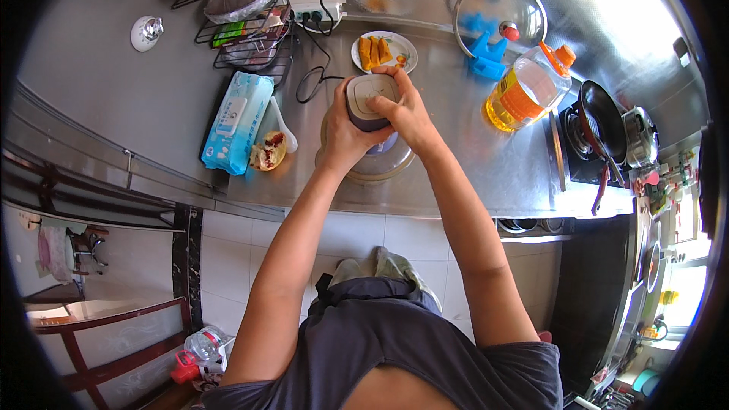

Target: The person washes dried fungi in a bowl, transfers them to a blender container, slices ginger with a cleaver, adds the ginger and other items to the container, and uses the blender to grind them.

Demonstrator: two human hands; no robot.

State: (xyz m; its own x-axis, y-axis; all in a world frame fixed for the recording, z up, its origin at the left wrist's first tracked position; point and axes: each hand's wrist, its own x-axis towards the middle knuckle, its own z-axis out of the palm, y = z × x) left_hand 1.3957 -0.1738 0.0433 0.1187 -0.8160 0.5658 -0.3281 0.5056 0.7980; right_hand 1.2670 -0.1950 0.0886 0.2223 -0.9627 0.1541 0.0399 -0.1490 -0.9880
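Note:
A grey-beige motor head (364, 90), seemingly of an electric food chopper, is held between my two hands over the steel counter. My left hand (348, 139) wraps its left and near sides. Around its far right side curl the fingers of my right hand (411, 111), with the thumb on the top face. Directly below is a round, clear bowl (381, 169) with a pale rim, mostly hidden by my hands and the head. Whether the head rests on the bowl cannot be told. Just beyond lies a floral plate (407, 48) with several orange food pieces (373, 52).
Left are a wipes pack (238, 119), a white spoon (285, 128), an opened pomegranate (267, 152) and a wire rack (285, 62). A black cord (322, 77) trails from a power strip (316, 13). Right stand an oil bottle (527, 91), a glass lid (490, 5) in a blue holder (488, 60), and a wok (603, 117).

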